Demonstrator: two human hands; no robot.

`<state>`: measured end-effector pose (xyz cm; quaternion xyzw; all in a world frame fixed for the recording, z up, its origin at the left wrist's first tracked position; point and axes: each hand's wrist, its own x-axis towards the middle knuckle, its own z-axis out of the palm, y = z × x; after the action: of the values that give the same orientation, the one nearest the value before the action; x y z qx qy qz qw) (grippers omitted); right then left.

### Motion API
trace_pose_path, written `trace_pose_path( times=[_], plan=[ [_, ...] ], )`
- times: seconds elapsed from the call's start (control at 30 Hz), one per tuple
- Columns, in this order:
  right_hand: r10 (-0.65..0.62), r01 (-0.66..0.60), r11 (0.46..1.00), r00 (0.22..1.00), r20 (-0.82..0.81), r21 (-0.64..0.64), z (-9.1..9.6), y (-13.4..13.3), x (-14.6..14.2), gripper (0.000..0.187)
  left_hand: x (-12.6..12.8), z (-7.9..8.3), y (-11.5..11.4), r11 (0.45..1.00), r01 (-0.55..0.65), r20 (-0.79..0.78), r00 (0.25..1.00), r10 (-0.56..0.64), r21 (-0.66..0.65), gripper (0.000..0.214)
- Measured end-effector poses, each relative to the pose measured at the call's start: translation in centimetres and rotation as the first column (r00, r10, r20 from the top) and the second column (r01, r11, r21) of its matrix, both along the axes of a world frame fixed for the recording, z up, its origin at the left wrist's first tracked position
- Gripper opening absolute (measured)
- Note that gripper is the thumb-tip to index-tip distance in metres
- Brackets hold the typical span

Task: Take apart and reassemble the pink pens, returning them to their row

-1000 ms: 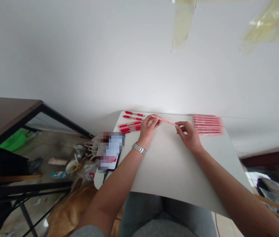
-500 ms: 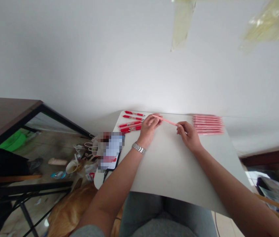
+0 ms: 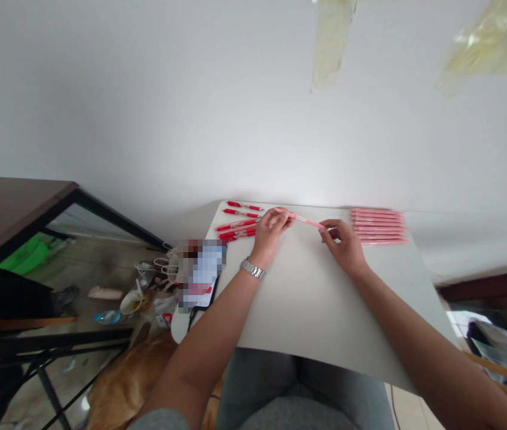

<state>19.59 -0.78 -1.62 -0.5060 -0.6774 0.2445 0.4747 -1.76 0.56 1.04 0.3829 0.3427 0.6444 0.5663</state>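
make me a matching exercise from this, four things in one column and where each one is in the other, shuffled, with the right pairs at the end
Things
1. single slim pink pen
2. silver metal-link wristwatch
3. row of slim pink sticks
4. loose red pens with clear middles

Places
A. on the white tabletop, right of the right hand
B. held by both hands
C. on the tabletop, left of the left hand
D. around the left wrist

Pairs: 1-B, 2-D, 3-A, 4-C

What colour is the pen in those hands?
The pen is pink, best seen in the head view.
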Motion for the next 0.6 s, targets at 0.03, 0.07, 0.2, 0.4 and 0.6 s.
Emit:
trace_pose_path(
  times=[0.03, 0.07, 0.2, 0.4, 0.6],
  plan=[
    [0.004, -0.004, 1.000, 1.000, 0.002, 0.002, 0.04, -0.02, 0.01, 0.034, -0.02, 0.05, -0.02, 1.000, 0.008, 0.003, 1.000, -0.008, 0.004, 0.030],
    [0.010, -0.010, 1.000, 1.000, 0.002, 0.003, 0.08, -0.04, 0.01, 0.035, -0.03, 0.11, -0.05, 1.000, 0.014, 0.005, 1.000, -0.014, 0.005, 0.030],
    [0.029, -0.029, 1.000, 1.000, -0.006, 0.006, 0.09, -0.12, -0.02, 0.035, -0.08, 0.27, -0.11, 1.000, 0.028, 0.011, 1.000, -0.028, -0.005, 0.031],
    [0.038, -0.038, 0.999, 0.999, 0.006, 0.001, 0.26, -0.26, -0.04, 0.034, -0.05, 0.34, -0.10, 1.000, 0.022, -0.004, 1.000, -0.022, -0.004, 0.030],
    [0.044, -0.044, 0.999, 0.999, 0.008, -0.013, 0.62, -0.44, -0.09, 0.036, -0.16, 0.26, -0.09, 0.999, 0.049, -0.034, 0.998, -0.048, 0.021, 0.030]
  ],
)
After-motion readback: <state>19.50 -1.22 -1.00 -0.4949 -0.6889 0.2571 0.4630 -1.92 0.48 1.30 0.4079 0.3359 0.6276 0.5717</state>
